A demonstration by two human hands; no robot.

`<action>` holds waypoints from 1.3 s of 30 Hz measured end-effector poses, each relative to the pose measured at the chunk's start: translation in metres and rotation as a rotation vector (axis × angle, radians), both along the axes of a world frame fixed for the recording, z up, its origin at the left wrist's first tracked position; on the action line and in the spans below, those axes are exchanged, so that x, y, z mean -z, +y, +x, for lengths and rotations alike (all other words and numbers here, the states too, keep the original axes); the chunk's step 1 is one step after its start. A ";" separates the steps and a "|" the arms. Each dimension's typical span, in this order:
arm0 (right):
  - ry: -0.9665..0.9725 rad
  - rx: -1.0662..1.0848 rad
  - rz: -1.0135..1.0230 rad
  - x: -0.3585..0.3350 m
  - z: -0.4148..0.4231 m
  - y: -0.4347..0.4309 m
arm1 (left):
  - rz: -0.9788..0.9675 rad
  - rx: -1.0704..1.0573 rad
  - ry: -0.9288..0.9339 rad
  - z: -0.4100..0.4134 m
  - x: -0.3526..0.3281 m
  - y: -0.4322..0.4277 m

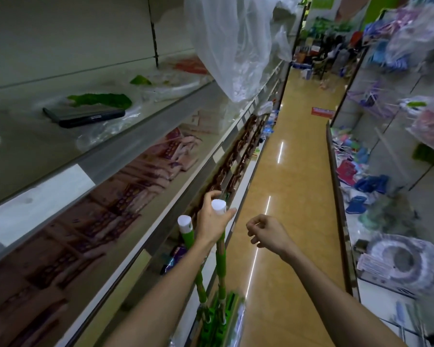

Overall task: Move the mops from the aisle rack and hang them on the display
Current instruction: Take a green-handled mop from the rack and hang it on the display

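Two mops (187,236) lean on the shelf (145,249), your left hand (212,221) gripping one at its cap (218,206), right hand (266,234) empty, loosely curled beside; poles stiff, probably light, head-heavy below the grip, so hold lower.

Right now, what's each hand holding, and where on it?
Left hand grips one mop by its handle top, just under the white cap. Right hand holds nothing.

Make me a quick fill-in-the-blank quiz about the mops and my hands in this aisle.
1. The left hand grips the right-side mop at its ___ cap.
2. The right hand holds ___.
3. The other mop has a sleeve under its cap coloured ___.
Missing words: white; nothing; green.
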State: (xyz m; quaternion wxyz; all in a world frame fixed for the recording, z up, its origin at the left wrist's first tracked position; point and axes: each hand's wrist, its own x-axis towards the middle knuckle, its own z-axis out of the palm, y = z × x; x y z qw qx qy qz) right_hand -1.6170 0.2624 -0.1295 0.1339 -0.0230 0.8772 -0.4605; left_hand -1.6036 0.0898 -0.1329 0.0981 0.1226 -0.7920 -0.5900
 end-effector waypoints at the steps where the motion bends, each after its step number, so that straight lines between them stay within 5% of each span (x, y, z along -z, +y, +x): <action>1: -0.004 0.004 -0.006 0.001 0.000 0.004 | 0.048 -0.007 -0.040 0.003 0.007 0.007; 9: -0.051 0.070 -0.020 0.007 0.003 0.047 | 0.178 -0.058 -0.169 0.003 0.031 0.054; 20: -0.005 -0.127 -0.013 -0.021 0.016 0.057 | 0.155 0.005 0.136 -0.006 -0.091 0.106; 28: 0.106 -0.138 -0.348 -0.059 0.026 0.019 | 0.193 0.132 0.406 0.004 -0.203 0.106; 39: 0.011 -0.136 -0.480 -0.068 0.029 -0.026 | 0.233 0.063 0.399 0.011 -0.219 0.065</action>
